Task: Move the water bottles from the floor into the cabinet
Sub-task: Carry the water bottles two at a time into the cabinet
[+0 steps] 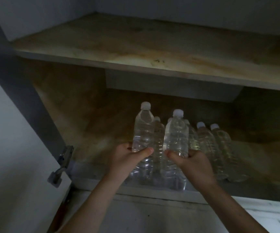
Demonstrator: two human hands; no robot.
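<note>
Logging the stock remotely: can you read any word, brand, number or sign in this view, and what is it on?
No readable text.
Bottle in left hand: clear, no label visible.
Bottle in right hand: the same.
Standing bottles: no labels visible.
Upper shelf: a small dark mark, too blurred to read.

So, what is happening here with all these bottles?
A person is loading water bottles into a cabinet. The left hand grips one clear bottle and the right hand grips another bottle, both upright over the front of the lower shelf. More bottles already stand on that shelf, behind and to the right of the hands. The upper shelf has nothing on it in the part that shows. The cabinet door is open on the left.
</note>
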